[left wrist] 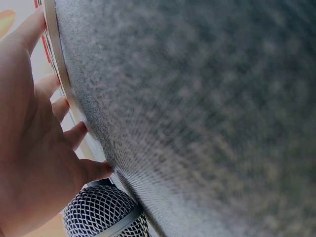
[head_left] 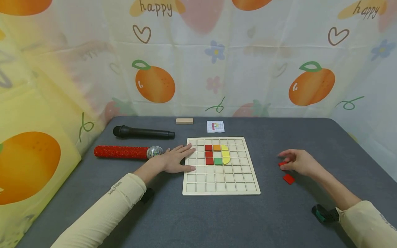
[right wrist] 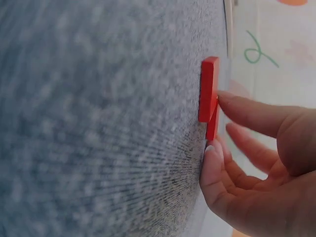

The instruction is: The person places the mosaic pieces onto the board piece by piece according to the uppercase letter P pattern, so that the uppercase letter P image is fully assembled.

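A pale wooden grid board lies on the table, with red, orange, green and yellow pieces set in its upper cells. My left hand rests on the board's left edge, fingers spread. Seen from the left wrist, that hand has its fingertips along the board's side. To the right of the board, my right hand pinches a red tile lying at the table surface. A second red tile lies just nearer to me. In the right wrist view, the nearer tile partly hides the pinched one.
A red glittery microphone lies left of the board, its mesh head close to my left wrist. Behind it is a black microphone. A small wooden block and a printed pattern card lie toward the back edge.
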`<state>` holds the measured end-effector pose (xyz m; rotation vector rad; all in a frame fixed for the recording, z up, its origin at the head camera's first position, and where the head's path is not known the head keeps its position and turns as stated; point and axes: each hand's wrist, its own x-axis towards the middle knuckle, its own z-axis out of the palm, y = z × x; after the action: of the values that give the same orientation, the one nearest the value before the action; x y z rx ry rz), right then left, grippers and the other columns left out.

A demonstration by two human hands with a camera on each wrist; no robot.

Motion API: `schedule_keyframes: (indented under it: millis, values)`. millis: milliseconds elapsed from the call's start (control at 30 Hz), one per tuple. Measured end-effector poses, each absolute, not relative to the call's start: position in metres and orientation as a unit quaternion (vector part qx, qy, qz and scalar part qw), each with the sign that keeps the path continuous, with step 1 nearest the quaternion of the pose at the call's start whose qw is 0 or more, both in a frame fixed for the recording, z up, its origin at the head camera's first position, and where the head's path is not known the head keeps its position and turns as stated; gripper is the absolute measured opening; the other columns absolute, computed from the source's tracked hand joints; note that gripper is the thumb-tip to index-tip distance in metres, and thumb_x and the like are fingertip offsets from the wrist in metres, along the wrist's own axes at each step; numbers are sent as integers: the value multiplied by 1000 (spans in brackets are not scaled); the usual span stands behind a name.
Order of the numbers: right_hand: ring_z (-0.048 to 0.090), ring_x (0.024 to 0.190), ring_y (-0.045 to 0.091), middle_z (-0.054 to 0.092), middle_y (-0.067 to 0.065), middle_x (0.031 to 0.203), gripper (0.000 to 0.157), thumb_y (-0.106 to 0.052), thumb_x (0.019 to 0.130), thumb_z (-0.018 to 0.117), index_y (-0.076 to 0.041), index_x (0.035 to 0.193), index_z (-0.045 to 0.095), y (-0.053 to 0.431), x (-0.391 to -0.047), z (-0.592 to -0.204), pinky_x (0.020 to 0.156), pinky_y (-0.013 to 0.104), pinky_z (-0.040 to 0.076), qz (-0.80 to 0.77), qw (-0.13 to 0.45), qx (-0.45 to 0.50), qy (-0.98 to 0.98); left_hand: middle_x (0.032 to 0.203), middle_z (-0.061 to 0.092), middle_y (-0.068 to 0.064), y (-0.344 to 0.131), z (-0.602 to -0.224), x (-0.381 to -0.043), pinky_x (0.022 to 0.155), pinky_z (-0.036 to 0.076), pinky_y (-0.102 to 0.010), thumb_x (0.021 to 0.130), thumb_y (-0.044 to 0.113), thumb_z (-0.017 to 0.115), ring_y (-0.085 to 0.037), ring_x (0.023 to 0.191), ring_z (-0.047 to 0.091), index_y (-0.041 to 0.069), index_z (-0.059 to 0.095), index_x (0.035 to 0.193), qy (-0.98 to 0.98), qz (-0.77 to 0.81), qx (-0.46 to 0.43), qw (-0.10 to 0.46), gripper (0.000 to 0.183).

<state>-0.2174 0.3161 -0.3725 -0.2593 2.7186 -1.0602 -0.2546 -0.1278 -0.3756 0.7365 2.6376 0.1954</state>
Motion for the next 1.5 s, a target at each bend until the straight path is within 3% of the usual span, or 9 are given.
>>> schedule_keyframes:
  millis: [333, 467, 667, 933, 1500]
  values:
    - [49, 71, 21, 55, 7, 83, 44, -11, 85, 73, 8, 120, 56, 316, -218, -368, 58, 32, 42, -349, 112, -59, 928, 159, 5, 1, -128, -375, -255, 108, 8, -61, 90, 65, 45, -28, 144, 6, 24, 14, 155, 944, 71, 253, 201, 83]
    - [60, 77, 23, 61, 8, 87, 40, -17, 87, 71, 7, 118, 59, 315, -219, -365, 67, 36, 52, -364, 112, -52, 923, 159, 6, 1, -128, -377, -256, 108, 9, -61, 89, 66, 46, -29, 144, 7, 24, 15, 155, 945, 73, 248, 202, 84]
    - [68, 85, 25, 70, 13, 94, 43, -19, 91, 67, 7, 123, 56, 303, -221, -360, 73, 34, 55, -425, 98, -54, 898, 159, 6, 0, -128, -376, -255, 108, 9, -61, 90, 65, 46, -30, 143, 7, 23, 15, 155, 946, 68, 246, 200, 83]
    - [67, 90, 25, 67, 18, 104, 41, -16, 92, 66, 10, 121, 55, 286, -224, -365, 76, 34, 55, -502, 53, -70, 860, 159, 8, -3, -128, -378, -254, 108, 8, -62, 89, 66, 47, -31, 143, 8, 19, 18, 154, 944, 84, 253, 196, 86]
    - [65, 98, 30, 66, 17, 107, 46, -19, 89, 69, 8, 123, 54, 244, -230, -367, 83, 38, 52, -568, 91, -59, 816, 159, 6, 0, -128, -380, -255, 108, 10, -61, 90, 66, 45, -30, 143, 7, 23, 15, 155, 946, 73, 249, 196, 83]
